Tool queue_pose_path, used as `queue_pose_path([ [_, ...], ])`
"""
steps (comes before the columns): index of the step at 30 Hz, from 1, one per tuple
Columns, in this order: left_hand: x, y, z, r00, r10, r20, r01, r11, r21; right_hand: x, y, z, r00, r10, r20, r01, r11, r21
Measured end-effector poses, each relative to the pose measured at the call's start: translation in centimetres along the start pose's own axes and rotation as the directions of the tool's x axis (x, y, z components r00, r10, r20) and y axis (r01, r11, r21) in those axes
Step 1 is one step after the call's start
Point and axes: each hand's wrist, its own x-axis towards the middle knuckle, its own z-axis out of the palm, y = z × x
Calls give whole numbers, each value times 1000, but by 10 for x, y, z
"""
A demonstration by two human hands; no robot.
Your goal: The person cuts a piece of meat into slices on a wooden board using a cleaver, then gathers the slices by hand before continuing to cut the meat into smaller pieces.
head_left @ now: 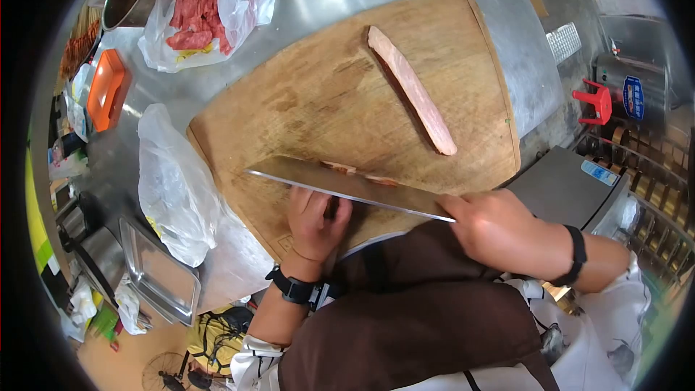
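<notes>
My right hand [492, 224] grips a large kitchen knife [347, 190] by its handle end. Its broad blade slants across the near part of a wooden cutting board [289, 101]. Just past the blade, thin edges of a piece of meat [358, 171] show; the blade hides the rest. Curled fingers of my left hand [318, 221] are at the near side of the blade, and what they hold, if anything, is hidden. Farther up the board lies a long pale pink strip of meat [413, 90], apart from both hands.
An open plastic bag with red meat [199, 7] stands at the back left. A crumpled plastic bag [174, 181] lies left of the board, near a metal tray [163, 268]. An orange container [106, 90] is farther left. At right are a grey flat surface [568, 188] and a small red stool-shaped object [596, 102].
</notes>
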Motion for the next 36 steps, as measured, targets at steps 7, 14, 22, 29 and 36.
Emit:
queue_pose_path([
  [7, -2, 0, 1, 999, 12, -31, -12, 1000, -25, 24, 0, 10, 997, -78, -28, 76, 996, -48],
  [14, 1, 0, 1, 999, 20, -26, -21, 999, -40, 48, -4, 29, 1000, -8, -13, 7, 995, -99],
  [22, 6, 10, -7, 996, 72, -51, -72, 997, 7, 12, 14, 37, 997, 56, -55, -63, 989, -134],
  [29, 2, 11, -3, 995, 92, -31, -90, 995, 47, -31, 14, 24, 972, -3, -234, -3, 1000, -23],
  [36, -12, -1, -4, 995, 55, 83, -60, 996, 60, -50, 4, 12, 991, 4, -137, -17, 996, -90],
])
